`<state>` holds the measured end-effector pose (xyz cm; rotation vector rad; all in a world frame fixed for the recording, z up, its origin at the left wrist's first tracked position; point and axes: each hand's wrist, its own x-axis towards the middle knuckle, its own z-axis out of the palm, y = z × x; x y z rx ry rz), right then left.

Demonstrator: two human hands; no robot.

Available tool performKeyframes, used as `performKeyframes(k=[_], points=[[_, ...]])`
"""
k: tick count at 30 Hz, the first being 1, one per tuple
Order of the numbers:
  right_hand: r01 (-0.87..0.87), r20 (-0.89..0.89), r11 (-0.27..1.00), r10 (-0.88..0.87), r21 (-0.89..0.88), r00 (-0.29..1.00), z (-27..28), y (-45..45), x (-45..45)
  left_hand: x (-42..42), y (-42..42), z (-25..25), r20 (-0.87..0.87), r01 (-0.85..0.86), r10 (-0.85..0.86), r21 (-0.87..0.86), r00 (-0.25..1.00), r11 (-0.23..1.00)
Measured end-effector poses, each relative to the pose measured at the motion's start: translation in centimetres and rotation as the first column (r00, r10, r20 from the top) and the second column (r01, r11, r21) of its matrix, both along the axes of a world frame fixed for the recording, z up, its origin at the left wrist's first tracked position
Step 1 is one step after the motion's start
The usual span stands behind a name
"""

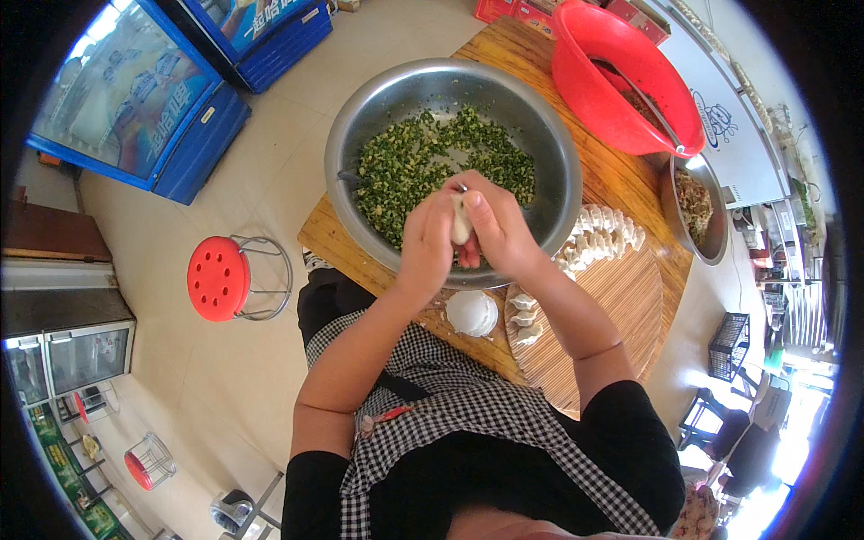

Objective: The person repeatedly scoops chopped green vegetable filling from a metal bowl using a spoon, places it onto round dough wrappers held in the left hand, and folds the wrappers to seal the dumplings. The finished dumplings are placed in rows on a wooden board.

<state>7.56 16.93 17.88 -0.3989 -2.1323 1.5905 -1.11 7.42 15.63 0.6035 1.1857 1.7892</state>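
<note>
My left hand (pixel 428 233) and my right hand (pixel 499 219) meet over the near part of a wide stainless-steel bowl (pixel 563 196). Between them they hold a pale dough dumpling (pixel 461 226), partly covered by the fingers. A small shiny metal tip (pixel 462 188) shows at its top; the rest of that tool is hidden. Chopped green filling (pixel 405 169) with yellow bits lies in the bowl. Close to the bowl's near rim is a stack of round white wrappers (pixel 472 313). Shaped dumplings (pixel 597 233) sit in rows on a round stalk mat (pixel 611 304), with several more (pixel 525 318) by my right forearm.
A red plastic basin (pixel 574 67) with a long metal utensil (pixel 658 118) stands at the table's far right, near a smaller steel bowl (pixel 721 233) of mixed filling. The wooden table (pixel 607 169) carries these. Left on the floor are a red stool (pixel 217 278) and blue display coolers (pixel 202 135).
</note>
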Motion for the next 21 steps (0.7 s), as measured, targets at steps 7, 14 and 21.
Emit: performKeyframes(k=[7,14,21], points=[[0.19,-0.035,0.631,-0.25,0.753,0.968,-1.7,0.8,1.1,-0.7,0.5,-1.2,0.354,0.05,-0.104,0.158,0.929,0.986],[0.151,-0.029,0.858,-0.157,0.491,0.987,-1.1,1.3,1.7,-1.0,-0.7,-1.2,0.21,-0.018,-0.022,0.186,0.977,0.982],[0.238,-0.171,0.856,-0.178,0.46,0.969,2.3,0.8,0.8,-1.1,-0.9,-0.5,0.13,-0.03,0.008,0.171,0.992,0.985]])
